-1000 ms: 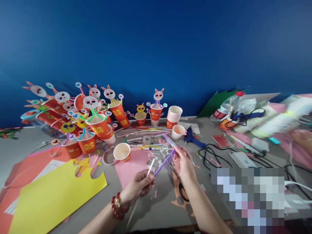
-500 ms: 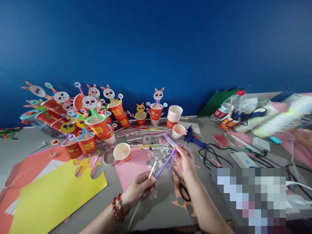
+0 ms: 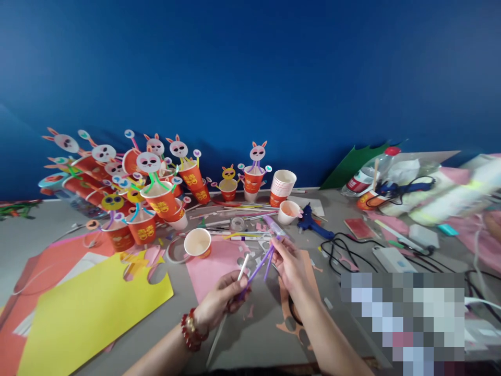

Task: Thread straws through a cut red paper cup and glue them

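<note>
Pinching on both sides, the hands are working low over the worktop: the left hand is gripping a white stick between thumb and curled fingers, its tail end emerging below the palm; a red beaded bracelet is circling that wrist; the lower end of a purple pipe cleaner is running into the same grip. The right hand is pinching the pipe cleaner's upper part with thumb and fingertips, so the purple length is spanning the gap between the two; a second purple strand is hanging from the right fingertips, whether the same piece bent cannot be told. Item, near left: a yellow sheet, notched along one edge. Item, centre: an open paper cup, standing by a pink sheet. Item, right of centre: a blue glue gun, lying beside a small white cup. Item, back: a stack of cups, standing to the right of a rabbit-faced cup. Item, far right: a red-capped bottle, leaning
</note>
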`<state>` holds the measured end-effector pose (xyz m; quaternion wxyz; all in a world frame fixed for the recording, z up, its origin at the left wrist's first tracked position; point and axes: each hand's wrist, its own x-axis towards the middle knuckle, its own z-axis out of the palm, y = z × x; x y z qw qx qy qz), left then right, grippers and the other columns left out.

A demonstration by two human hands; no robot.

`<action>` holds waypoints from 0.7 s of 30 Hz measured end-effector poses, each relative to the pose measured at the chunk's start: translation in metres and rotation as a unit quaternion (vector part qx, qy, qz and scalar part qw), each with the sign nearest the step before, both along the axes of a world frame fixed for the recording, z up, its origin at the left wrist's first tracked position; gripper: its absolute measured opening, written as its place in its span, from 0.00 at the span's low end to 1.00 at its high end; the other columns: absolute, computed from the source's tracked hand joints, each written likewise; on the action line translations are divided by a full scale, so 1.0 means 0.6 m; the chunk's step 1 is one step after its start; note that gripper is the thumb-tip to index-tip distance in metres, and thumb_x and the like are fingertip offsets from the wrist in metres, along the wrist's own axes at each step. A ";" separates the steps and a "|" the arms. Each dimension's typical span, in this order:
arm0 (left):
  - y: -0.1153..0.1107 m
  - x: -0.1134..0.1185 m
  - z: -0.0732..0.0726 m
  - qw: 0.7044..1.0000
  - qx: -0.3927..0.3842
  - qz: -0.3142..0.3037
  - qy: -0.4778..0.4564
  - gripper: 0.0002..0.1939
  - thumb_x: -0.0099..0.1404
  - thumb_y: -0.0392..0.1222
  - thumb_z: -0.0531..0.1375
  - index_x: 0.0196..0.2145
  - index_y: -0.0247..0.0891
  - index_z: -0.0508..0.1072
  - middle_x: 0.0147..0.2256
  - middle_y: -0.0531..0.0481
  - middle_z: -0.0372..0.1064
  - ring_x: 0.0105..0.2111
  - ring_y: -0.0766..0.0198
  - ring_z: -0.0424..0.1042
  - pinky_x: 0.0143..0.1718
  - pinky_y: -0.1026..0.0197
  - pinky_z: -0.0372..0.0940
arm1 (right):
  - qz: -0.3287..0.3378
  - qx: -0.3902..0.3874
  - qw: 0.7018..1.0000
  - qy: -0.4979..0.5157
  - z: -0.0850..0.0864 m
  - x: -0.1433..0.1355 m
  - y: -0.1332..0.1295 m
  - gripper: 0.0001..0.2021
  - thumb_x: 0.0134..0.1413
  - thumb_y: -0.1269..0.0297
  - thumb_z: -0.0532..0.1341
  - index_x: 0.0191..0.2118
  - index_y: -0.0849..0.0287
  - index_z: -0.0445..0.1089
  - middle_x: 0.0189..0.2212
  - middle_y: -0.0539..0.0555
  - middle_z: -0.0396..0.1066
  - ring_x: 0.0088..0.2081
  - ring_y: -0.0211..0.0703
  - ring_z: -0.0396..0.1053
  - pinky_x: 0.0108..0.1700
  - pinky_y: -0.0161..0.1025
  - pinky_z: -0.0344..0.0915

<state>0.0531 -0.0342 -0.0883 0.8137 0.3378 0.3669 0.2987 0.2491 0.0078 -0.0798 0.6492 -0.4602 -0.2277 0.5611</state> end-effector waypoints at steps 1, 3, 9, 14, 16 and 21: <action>0.001 0.000 0.001 1.000 0.005 0.001 -0.003 0.20 0.58 0.55 0.67 0.33 0.34 0.70 0.24 0.55 0.64 0.17 0.77 0.52 0.17 0.68 0.39 | 0.014 -0.003 1.000 -0.004 -0.002 -0.004 -0.003 0.14 0.38 0.57 0.76 0.27 0.56 0.73 0.21 0.45 0.69 0.19 0.33 0.61 0.21 0.33 0.56; 0.004 0.001 0.004 1.000 0.016 0.002 -0.014 0.22 0.57 0.56 0.68 0.32 0.34 0.69 0.21 0.57 0.61 0.16 0.78 0.49 0.17 0.68 0.38 | 0.041 -0.011 0.999 -0.009 -0.006 -0.012 -0.008 0.15 0.40 0.56 0.76 0.26 0.56 0.72 0.19 0.45 0.67 0.18 0.32 0.60 0.20 0.32 0.54; 0.009 0.002 0.002 1.000 -0.024 0.015 -0.011 0.22 0.59 0.60 0.64 0.30 0.36 0.67 0.18 0.59 0.59 0.13 0.77 0.44 0.14 0.67 0.34 | 0.067 -0.018 0.998 -0.003 -0.004 -0.024 -0.012 0.18 0.39 0.53 0.76 0.25 0.57 0.69 0.20 0.45 0.66 0.18 0.31 0.59 0.19 0.31 0.54; 0.008 0.005 0.002 1.000 -0.003 -0.004 -0.004 0.20 0.56 0.55 0.68 0.33 0.35 0.70 0.19 0.59 0.62 0.13 0.78 0.46 0.15 0.68 0.37 | 0.087 -0.015 0.996 -0.004 -0.002 -0.032 -0.015 0.19 0.39 0.51 0.76 0.25 0.57 0.68 0.19 0.44 0.64 0.17 0.31 0.58 0.19 0.31 0.55; 0.007 0.007 0.002 1.000 -0.013 -0.010 -0.012 0.21 0.57 0.56 0.67 0.32 0.34 0.71 0.19 0.59 0.60 0.13 0.78 0.46 0.15 0.67 0.37 | 0.093 -0.013 0.996 -0.008 -0.003 -0.035 -0.018 0.19 0.39 0.52 0.76 0.25 0.57 0.68 0.18 0.44 0.63 0.17 0.31 0.58 0.19 0.30 0.55; 0.006 0.009 -0.004 0.997 -0.027 -0.032 -0.065 0.18 0.59 0.51 0.68 0.27 0.35 0.67 0.18 0.60 0.60 0.12 0.79 0.44 0.14 0.67 0.37 | 0.097 -0.005 0.995 -0.017 -0.008 -0.040 -0.021 0.19 0.41 0.54 0.76 0.23 0.58 0.67 0.17 0.44 0.64 0.17 0.30 0.58 0.20 0.30 0.54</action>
